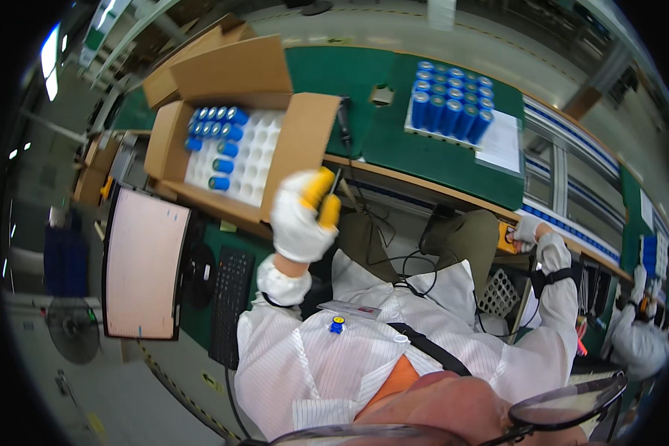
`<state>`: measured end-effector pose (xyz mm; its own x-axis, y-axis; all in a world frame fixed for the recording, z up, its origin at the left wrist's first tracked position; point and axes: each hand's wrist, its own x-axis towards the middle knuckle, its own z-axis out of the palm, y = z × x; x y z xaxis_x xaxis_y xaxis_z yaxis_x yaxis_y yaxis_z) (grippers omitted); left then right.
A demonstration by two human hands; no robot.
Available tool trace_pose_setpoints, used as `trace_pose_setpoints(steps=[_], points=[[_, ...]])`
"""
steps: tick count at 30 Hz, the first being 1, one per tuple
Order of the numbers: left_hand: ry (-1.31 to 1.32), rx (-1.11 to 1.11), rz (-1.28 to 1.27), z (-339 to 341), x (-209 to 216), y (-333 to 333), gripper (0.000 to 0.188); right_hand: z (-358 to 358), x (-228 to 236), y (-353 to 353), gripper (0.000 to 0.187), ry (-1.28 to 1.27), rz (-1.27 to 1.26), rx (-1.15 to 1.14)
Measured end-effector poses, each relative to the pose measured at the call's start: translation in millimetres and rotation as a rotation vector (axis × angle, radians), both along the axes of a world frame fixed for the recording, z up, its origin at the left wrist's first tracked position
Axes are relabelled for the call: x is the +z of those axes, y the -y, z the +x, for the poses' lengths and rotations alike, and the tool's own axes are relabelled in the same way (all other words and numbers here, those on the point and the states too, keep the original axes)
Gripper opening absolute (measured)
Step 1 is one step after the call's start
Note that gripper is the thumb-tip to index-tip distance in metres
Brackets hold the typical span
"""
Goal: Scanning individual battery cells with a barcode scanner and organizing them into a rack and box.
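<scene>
My left hand (305,215), in a white glove with yellow fingertips, is raised beside the right flap of an open cardboard box (305,141). Its yellow fingers are apart, slightly blurred, with no held thing visible between them. In the box, blue cylindrical cells (227,149) stand in part of a white tray with round holes (249,160). At the right, my white-gloved right hand (529,232) has its fingers curled against a small yellow box (506,238) with a dark part, at the table edge. Its fingertips are partly hidden.
A block of upright blue cells (453,104) stands on the green table (379,137), beside white paper (502,141). A black handheld tool (344,123) lies near the carton. Left are a monitor (143,264) and keyboard (231,305). Cables hang before me; another person (639,338) works far right.
</scene>
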<state>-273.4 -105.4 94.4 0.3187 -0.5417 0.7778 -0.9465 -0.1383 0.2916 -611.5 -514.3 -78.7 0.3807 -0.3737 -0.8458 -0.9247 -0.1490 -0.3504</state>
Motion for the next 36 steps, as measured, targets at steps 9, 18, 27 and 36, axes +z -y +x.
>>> trace_pose_setpoints(steps=[9, 18, 27, 36], points=[[-0.245, 0.884, 0.582, 103, -59, -60, 0.059, 125, 85, -39, 0.023, 0.559, -0.651, 0.538], [-0.224, 0.901, 0.580, 143, -71, -74, 0.056, 331, 70, -124, 0.054, 0.905, -0.438, 0.233], [-0.116, 0.918, 0.523, 172, -85, -83, 0.052, 456, -13, -157, 0.090, 0.702, -0.708, -0.018], [-0.083, 0.938, 0.490, 195, -91, -90, 0.051, 458, -49, -134, 0.073, 0.755, -0.675, -0.206]])
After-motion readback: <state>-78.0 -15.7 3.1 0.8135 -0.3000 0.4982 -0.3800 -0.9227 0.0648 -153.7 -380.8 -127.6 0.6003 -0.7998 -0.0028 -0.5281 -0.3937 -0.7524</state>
